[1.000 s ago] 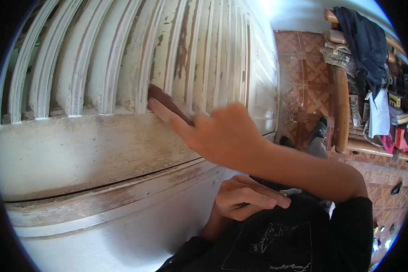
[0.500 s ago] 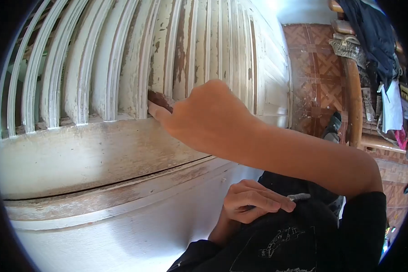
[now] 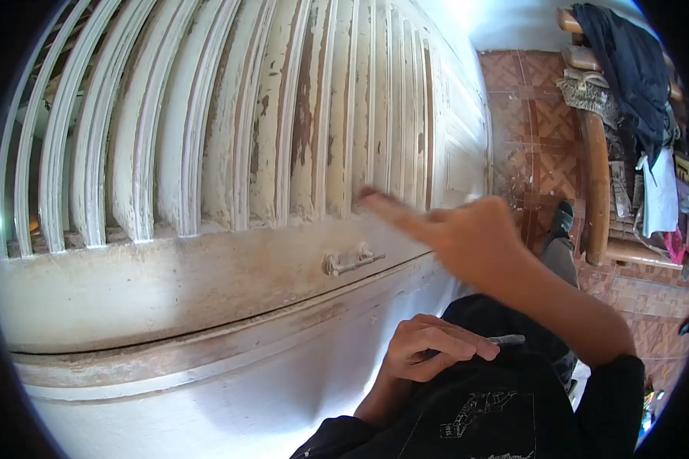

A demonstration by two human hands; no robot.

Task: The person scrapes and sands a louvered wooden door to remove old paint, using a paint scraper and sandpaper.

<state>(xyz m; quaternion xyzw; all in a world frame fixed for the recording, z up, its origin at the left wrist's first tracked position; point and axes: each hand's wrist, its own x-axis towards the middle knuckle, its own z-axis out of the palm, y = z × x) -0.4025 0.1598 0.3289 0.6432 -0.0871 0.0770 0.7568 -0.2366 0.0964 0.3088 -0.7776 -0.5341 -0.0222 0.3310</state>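
Note:
My right hand (image 3: pixel 475 233) is blurred, its index finger stretched out over the louvred panel (image 3: pixel 241 153). At the fingertip shows a small reddish-brown piece (image 3: pixel 369 193) that looks like sandpaper, apparently pinched there. The panel's long off-white slats have chipped, worn paint with brown patches. Close to my black shirt, my left hand (image 3: pixel 429 348) is closed around a thin object with a grey tip (image 3: pixel 507 340); the rest of it is hidden in the fingers. A paint-coated bolt latch (image 3: pixel 352 260) sits on the frame rail below the slats.
A wooden bench (image 3: pixel 597 183) at the right carries dark clothing (image 3: pixel 624 69), a woven item and a white cloth (image 3: pixel 661 191). Patterned brown tiles (image 3: pixel 532 130) with pale specks cover the floor. A foot (image 3: pixel 563 218) shows beside the bench.
My right hand has pulled out from between the slats and moved right, taking the reddish-brown piece along and uncovering the latch. My left hand has barely moved.

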